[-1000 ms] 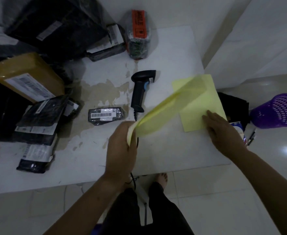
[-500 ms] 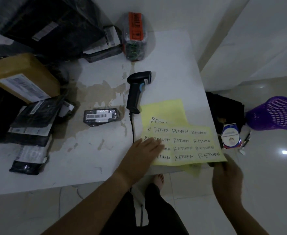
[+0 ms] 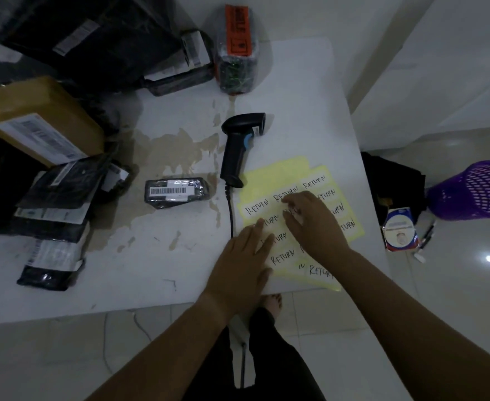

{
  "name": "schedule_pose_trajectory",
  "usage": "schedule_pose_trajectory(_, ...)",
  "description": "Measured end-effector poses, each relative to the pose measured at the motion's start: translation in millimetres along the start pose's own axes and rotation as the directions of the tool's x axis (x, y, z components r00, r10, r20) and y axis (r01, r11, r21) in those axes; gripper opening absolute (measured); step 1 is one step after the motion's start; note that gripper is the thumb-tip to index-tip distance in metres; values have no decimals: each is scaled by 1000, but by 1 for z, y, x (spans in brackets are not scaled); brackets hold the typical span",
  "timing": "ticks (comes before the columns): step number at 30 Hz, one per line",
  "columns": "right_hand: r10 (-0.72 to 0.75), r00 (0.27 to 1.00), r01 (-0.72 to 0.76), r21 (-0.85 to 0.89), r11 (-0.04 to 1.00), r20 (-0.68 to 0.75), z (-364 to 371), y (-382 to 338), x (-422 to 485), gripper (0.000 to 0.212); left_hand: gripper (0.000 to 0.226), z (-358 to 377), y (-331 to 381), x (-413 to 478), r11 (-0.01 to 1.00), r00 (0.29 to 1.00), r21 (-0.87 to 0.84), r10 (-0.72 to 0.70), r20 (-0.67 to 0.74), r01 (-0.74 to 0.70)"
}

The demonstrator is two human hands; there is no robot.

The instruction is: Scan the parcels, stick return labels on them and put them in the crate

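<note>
While the white table (image 3: 295, 82) and the pile of parcels (image 3: 64, 183) along its left side look as they did a second ago, the yellow label sheet (image 3: 278, 175) has changed its place completely. A second ago the left hand was swinging it through the air. Half a second ago it lay face up with the right hand off the table at its near edge. Now it lies flat at the near right of the table, its handwritten RETURN labels upward, just right of the scanner (image 3: 238, 149) and its cable.

Both hands have come onto the sheet. The left hand (image 3: 242, 261) lies flat with straight fingers on the sheet's left edge, pressing it down. The right hand (image 3: 316, 224) covers the middle rows with bent fingers, its fingertips (image 3: 288, 202) on a label in the second row. Whether they have already lifted a label's edge cannot be told.

This suggests the sheet is steadied and the step in hand is peeling off one label. The small parcel (image 3: 177, 193) with the barcode lies left of the scanner's handle, apart from both hands, to the far left of the left hand, and appears to bear no return label yet.
</note>
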State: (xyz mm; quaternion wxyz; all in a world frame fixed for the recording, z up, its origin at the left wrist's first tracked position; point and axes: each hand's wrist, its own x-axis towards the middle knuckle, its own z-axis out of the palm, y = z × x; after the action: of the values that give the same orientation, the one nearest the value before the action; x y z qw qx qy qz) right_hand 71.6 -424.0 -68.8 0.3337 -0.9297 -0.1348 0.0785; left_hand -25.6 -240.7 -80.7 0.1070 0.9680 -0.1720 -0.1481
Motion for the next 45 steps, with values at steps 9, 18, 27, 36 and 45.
schedule_pose_trajectory(9, -28, 1000, 28, -53, 998, 7, 21, -2, 27, 28, 64, 7, 0, -3, 996, 996, 56, -74, -45, 76)
schedule_pose_trajectory(18, -92, 996, 91, -145, 985, -2, 23, -6, 27, 29, 70, 2, 6, -1, 975, 988, 156, -155, -28, 158)
schedule_pose_trajectory(27, 14, 997, 3, -221, 975, 77, 20, -18, 38, 23, 67, -1, 7, -1, 974, 989, 174, -136, -56, 144)
schedule_pose_trajectory(36, -22, 997, 40, -269, 962, 71, 23, -18, 34, 26, 67, -4, 9, 0, 972, 988, 186, -132, -83, 146)
schedule_pose_trajectory(45, 10, 996, 15, -292, 956, 87, 27, -16, 35, 15, 67, -3, 7, 0, 972, 990, 198, -115, -84, 129)
